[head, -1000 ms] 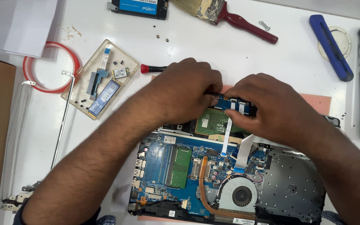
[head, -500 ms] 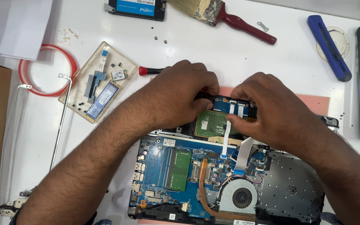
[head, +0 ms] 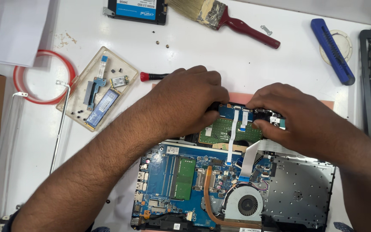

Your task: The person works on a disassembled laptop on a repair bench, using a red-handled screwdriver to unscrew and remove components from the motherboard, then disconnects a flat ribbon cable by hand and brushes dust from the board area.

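1. Progress, as I judge it: the laptop (head: 232,189) lies open with its bottom cover off, the blue mainboard (head: 172,176), copper heat pipe and fan (head: 247,205) bare. The small blue board (head: 237,114) above the green touchpad plate (head: 220,131) is not yet free; its white ribbon cables (head: 232,133) look still attached.
2. My left hand (head: 185,105) curls over that board's left end, fingers bent and pinching it; the red-tipped screwdriver (head: 151,77) lies just behind.
3. My right hand (head: 293,118) grips the board's right end, fingers clenched on its edge.
4. Around: at left a clear tray (head: 76,105) of removed parts; beyond, a drive (head: 137,9), brush (head: 220,17), loose screws (head: 163,44); a blue pry tool (head: 332,50) at right. The ribbons stand in the way.
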`<state>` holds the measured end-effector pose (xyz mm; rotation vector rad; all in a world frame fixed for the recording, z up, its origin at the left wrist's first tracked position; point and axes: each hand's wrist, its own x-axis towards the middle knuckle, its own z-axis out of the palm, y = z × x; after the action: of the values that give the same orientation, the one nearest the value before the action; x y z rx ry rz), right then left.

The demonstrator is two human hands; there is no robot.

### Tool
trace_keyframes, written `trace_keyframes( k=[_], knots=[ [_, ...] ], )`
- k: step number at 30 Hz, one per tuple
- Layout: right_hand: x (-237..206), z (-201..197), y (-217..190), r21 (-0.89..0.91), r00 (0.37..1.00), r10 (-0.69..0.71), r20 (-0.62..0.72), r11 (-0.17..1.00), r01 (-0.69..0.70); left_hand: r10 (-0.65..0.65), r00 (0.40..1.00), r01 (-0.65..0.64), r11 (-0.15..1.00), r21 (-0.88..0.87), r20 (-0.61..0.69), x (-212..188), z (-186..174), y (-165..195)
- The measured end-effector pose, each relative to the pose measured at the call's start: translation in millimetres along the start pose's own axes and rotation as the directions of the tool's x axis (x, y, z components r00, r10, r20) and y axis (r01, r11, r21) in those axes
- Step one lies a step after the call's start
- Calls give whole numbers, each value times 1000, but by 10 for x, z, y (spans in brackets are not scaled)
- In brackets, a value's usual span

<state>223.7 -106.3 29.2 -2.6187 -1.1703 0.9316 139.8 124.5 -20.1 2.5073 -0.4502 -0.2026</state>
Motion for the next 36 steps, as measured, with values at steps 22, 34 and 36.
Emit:
trace_keyframes(
  k=[22, 34, 36],
  knots=[
    [-94, 278, 174, -42, 964, -153, -219, 988, 147, -52, 964, 64, 997, 37, -261, -336, 155, 219],
    [8, 229, 96, 44, 957, -129, -260, 988, 146, -361, 876, 473, 518, -713, 319, -441, 7, 405],
    [31, 203, 71, 101, 975, -50, -216, 992, 73, -354, 895, 412, 426, -805, 271, -423, 61, 385]
  ],
)
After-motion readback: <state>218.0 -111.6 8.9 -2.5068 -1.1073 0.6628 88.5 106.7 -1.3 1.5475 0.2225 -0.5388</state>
